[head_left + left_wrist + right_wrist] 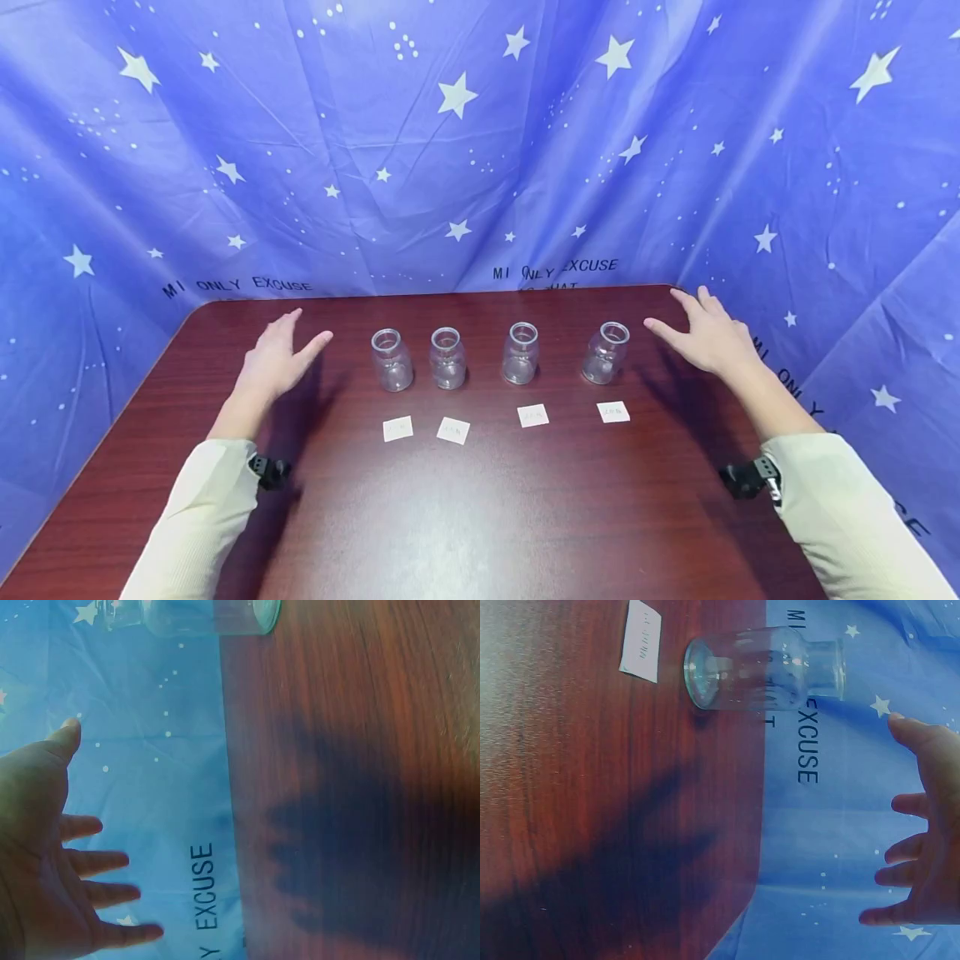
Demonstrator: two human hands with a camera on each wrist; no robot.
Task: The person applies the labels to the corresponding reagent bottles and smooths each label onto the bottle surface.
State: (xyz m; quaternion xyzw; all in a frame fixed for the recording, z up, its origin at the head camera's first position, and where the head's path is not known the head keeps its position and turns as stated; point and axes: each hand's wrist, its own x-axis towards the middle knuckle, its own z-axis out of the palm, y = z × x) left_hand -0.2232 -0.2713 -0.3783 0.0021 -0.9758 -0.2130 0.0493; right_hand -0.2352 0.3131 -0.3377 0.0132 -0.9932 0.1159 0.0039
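Several clear glass jars stand upright in a row across the table: a leftmost jar point(392, 362), a second jar point(448, 360), a third jar point(521, 355) and a rightmost jar point(604, 355). My left hand point(273, 357) hovers left of the row with fingers spread, touching nothing. On the other side my right hand point(705, 333) is held above the table, its thumb toward the rightmost jar but apart from it. The right wrist view shows that glass jar point(746, 669) beside spread fingers. Only part of a jar point(210, 616) shows in the left wrist view.
Small white paper cards with faint writing lie in front of the jars, including a left card point(397, 428) and a right card point(613, 412). The dark red wooden table point(420, 517) meets a blue star-patterned curtain point(375, 125) behind. Black wrist cameras sit at both cuffs.
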